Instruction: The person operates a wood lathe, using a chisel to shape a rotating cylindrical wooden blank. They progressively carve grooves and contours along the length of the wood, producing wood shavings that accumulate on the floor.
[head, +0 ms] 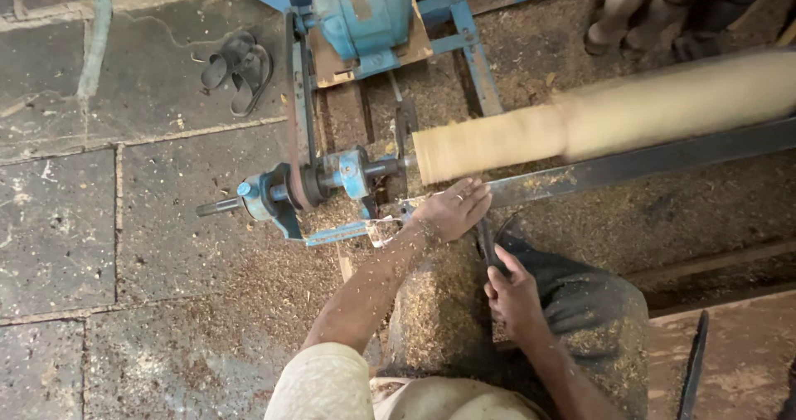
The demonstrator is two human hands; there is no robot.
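A long pale wooden piece (pixel 597 121) is blurred on a blue lathe (pixel 332 179); its left end is thinner than the rest. A dark chisel (pixel 486 237) runs from my lap up to the black tool rest bar (pixel 647 163). My left hand (pixel 452 208) lies flat over the chisel's front end at the bar, fingers stretched right. My right hand (pixel 514 296) is closed around the chisel's handle, lower down near my knee. Sawdust covers my forearms and trousers (pixel 580 320).
A blue motor (pixel 365 9) sits on a wooden board behind the lathe, with a belt (pixel 297 113) running down to the spindle. A pair of black sandals (pixel 239 67) lies on the stone floor. Another person's feet (pixel 630 22) stand at top right. Wood shavings (pixel 282 279) cover the ground.
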